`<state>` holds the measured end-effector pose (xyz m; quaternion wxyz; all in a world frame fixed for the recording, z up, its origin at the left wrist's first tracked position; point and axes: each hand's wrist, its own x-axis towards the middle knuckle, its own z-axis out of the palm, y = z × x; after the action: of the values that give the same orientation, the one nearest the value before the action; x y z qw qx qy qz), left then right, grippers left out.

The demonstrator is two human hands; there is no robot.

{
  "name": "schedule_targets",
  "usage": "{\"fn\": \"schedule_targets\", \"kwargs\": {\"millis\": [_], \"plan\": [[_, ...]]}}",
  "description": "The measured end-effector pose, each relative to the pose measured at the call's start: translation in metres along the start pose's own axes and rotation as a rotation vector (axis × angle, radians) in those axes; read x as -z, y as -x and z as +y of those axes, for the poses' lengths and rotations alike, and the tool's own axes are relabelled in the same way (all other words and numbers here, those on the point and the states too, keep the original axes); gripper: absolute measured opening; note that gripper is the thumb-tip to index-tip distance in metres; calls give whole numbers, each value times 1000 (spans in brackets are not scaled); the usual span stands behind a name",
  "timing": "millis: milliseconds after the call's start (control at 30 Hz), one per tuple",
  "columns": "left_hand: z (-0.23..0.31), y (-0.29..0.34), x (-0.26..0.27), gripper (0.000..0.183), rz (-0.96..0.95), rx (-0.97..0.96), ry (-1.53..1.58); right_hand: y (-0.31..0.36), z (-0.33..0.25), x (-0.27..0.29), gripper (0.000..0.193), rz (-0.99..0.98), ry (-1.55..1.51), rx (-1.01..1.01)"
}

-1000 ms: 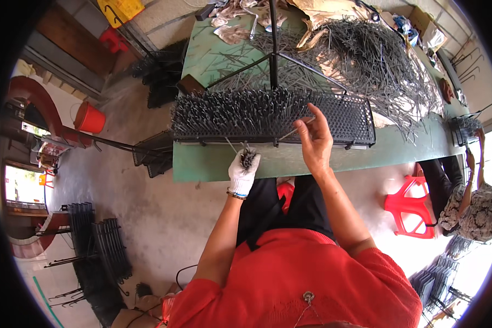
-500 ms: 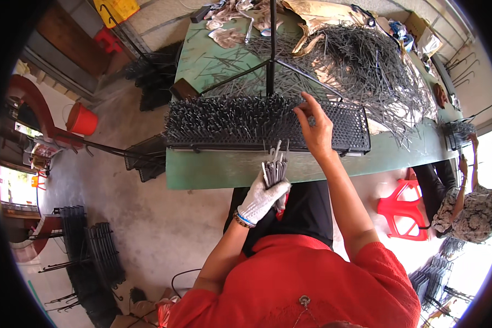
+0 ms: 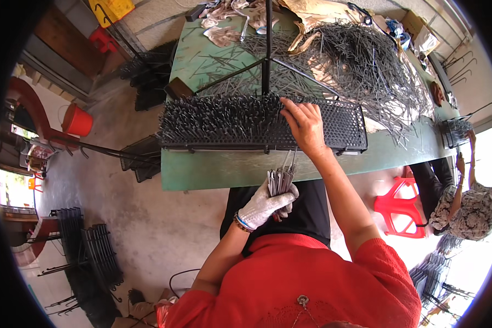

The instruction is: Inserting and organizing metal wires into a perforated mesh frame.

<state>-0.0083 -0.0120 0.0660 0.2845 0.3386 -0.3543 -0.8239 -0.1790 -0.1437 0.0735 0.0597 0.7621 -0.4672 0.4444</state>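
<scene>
My left hand (image 3: 263,208) wears a white knit glove and is closed around a bundle of thin grey metal rods (image 3: 279,182), their ends pointing up and away from me. A long black perforated rack (image 3: 341,127) lies along the near edge of the table. Short dark rods (image 3: 218,120) stand upright and packed in its left and middle part, while bare holes show on the right. My bare right hand (image 3: 305,126) is over the rack where the standing rods end, its fingers bent and pinched together. What is between its fingertips is too small to make out.
The green table (image 3: 224,174) carries a big heap of loose rods (image 3: 361,60) and some cloth gloves (image 3: 222,36). A black upright post (image 3: 267,49) with slanting braces rises behind the rack. At right, another person (image 3: 464,213) works beside a red stool (image 3: 400,205); hooked black racks (image 3: 79,246) stand lower left.
My right hand has moved left and down to the standing rods, and its fingers have bent together. The left hand has shifted slightly right and nearer to me with the bundle.
</scene>
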Motion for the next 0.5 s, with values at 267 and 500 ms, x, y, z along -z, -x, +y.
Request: {"fn": "schedule_targets", "kwargs": {"millis": [267, 500], "plan": [[-5, 1, 4, 17, -8, -10, 79, 0, -1, -1, 24, 67, -99, -80], [-3, 3, 8, 15, -90, -30, 135, -1, 3, -1, 25, 76, -59, -59]]}}
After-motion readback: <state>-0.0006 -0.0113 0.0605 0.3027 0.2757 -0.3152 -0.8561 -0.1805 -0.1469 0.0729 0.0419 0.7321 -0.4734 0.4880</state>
